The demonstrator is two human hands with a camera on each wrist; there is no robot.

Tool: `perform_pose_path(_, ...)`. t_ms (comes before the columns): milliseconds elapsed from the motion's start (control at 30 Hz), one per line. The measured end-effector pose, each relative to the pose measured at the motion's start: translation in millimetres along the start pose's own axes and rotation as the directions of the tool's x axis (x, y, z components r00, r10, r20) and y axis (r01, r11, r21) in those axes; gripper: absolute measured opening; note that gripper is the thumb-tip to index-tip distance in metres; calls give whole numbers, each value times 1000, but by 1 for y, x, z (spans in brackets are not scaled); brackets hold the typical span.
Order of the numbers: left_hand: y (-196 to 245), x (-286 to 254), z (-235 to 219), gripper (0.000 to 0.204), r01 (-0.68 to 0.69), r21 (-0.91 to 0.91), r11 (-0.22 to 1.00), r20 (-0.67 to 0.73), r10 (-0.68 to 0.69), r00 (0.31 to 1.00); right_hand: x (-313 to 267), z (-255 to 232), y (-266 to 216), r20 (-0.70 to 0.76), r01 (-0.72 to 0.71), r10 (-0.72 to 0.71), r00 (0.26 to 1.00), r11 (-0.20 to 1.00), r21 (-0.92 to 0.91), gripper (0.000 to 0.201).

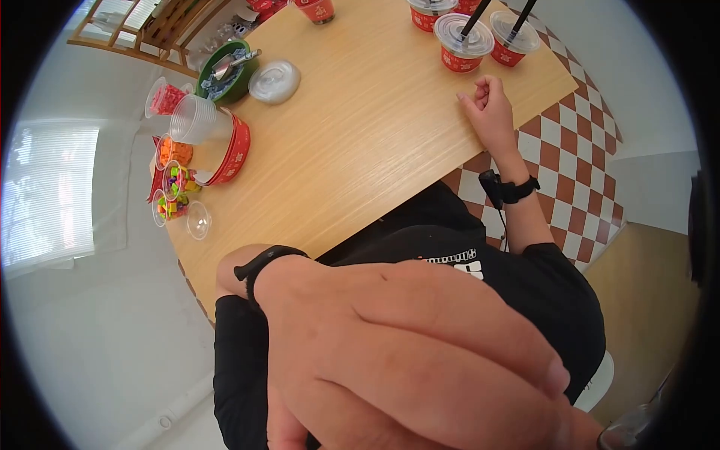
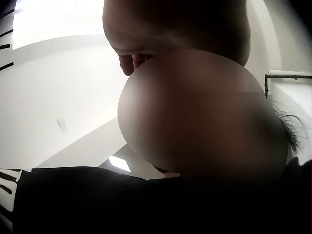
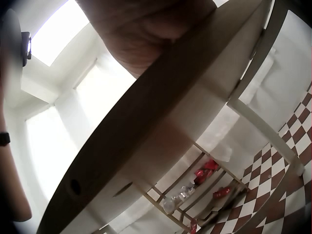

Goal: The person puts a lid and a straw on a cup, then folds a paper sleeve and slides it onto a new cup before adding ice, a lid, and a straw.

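Close up in the head view, my left hand is raised in front of the head with its fingers extended side by side. It holds nothing that shows, and its fingertips are partly hidden. Overhead in the left wrist view, the same hand is dark, right at the person's head. My right hand rests on the wooden table near its right edge, fingers loosely curled around nothing. Just beyond it stand red lidded cups, one with a black straw and another beside it.
At the table's left are a green bowl with a metal scoop, a white round lid, stacked clear cups, a red ring-shaped container and cups of orange and multicolored pieces. A wooden rack stands behind.
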State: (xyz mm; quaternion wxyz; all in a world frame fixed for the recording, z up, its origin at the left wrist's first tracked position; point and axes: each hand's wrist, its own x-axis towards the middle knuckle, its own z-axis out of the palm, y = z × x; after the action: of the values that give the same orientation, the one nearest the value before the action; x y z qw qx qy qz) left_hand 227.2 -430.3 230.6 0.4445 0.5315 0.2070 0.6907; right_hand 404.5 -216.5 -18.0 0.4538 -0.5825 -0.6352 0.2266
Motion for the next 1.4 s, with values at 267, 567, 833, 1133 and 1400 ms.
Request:
perform_pose_path(267, -83, 98, -76, 51, -76, -49, 996, 663, 89, 743, 12, -3, 6, -80, 31, -16, 997, 982, 187, 79)
perform_pose_path(567, -274, 123, -106, 75, 515, 499, 697, -2, -593, 805, 16, -7, 0, 30, -31, 26, 999, 982, 184, 81)
perform_pose_path(833, -311, 138, -105, 51, 623, 341, 704, -32, -654, 756, 10, -15, -3, 108, -3, -18, 994, 982, 188, 66)
perform_pose_path(1133, -307, 143, -129, 45, 723, 157, 672, -102, -717, 689, 7, -14, 3, 113, 110, -138, 984, 967, 229, 59)
perform_pose_path(1400, -288, 130, -127, 47, 702, 86, 707, -6, -705, 709, 4, -8, 2, -23, 311, -311, 950, 944, 105, 71)
